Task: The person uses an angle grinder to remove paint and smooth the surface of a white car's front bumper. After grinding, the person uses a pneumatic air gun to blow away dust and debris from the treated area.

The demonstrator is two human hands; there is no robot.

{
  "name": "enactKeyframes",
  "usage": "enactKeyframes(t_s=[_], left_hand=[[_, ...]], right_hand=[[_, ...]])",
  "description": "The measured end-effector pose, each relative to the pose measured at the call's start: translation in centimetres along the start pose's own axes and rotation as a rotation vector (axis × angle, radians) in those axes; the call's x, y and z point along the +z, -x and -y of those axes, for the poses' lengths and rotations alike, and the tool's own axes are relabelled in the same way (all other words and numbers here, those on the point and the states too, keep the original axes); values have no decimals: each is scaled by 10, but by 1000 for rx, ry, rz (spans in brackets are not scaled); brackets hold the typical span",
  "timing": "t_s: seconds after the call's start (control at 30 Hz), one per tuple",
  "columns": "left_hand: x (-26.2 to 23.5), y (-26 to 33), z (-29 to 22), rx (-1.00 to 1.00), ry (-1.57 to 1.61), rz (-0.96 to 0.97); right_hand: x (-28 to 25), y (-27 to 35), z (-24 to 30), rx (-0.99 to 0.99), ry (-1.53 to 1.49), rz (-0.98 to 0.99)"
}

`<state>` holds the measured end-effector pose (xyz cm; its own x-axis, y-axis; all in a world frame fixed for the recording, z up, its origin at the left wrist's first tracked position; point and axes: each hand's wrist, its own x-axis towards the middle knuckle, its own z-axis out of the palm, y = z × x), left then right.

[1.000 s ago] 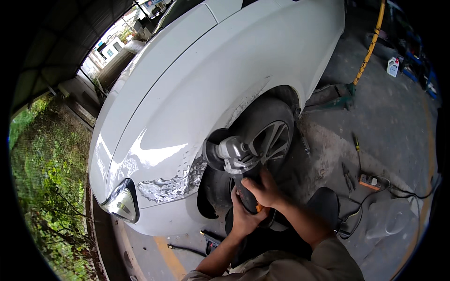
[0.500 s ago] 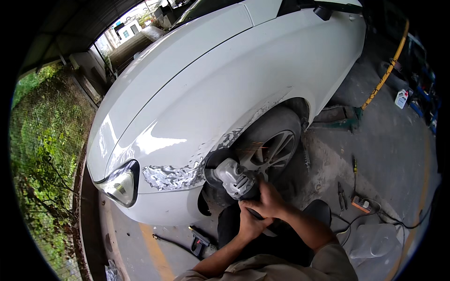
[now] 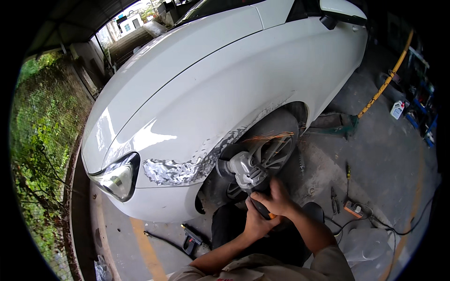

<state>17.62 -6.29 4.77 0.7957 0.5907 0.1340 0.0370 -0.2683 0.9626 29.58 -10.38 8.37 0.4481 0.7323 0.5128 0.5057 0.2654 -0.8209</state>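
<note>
Both my hands are closed around an angle grinder (image 3: 246, 171) with a grey metal head and a dark body. My left hand (image 3: 257, 222) wraps the rear of its body from below. Further forward, my right hand (image 3: 276, 201) grips the body from the right side. The grinder's dark disc (image 3: 225, 161) is at the wheel arch edge of a white car's front fender (image 3: 201, 107). Orange sparks fly from it across the wheel (image 3: 276, 150). A bare, scraped metal patch (image 3: 173, 172) runs from near the headlight (image 3: 119, 180) along the arch.
A black spray gun with hose (image 3: 191, 240) lies on the floor at left. On the right are pliers (image 3: 334, 201), a screwdriver (image 3: 348, 171), an orange power strip (image 3: 354, 209) with cables, and a clear plastic bag (image 3: 368, 246). A green jack (image 3: 344, 125) with a yellow handle stands beyond the wheel.
The grinder and both hands have shifted right and slightly up along the arch edge. The spark stream is longer and brighter. The whole view has tilted slightly.
</note>
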Motion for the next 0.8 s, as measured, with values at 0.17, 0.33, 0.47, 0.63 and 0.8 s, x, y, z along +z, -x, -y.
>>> enactKeyframes(t_s=[0.17,0.33,0.47,0.63,0.8], left_hand=[[0,2,-34,12,105,20],[-1,-1,-30,129,-11,3],[-1,-3,-41,-45,178,126],[9,-3,-40,-32,313,136],[15,-9,-25,46,241,116]], right_hand=[[-12,-2,0,216,-236,42],[-13,-8,4,212,-189,31],[-19,-13,16,276,-254,34],[-26,-15,21,235,-132,60],[-27,-20,24,211,-98,45]])
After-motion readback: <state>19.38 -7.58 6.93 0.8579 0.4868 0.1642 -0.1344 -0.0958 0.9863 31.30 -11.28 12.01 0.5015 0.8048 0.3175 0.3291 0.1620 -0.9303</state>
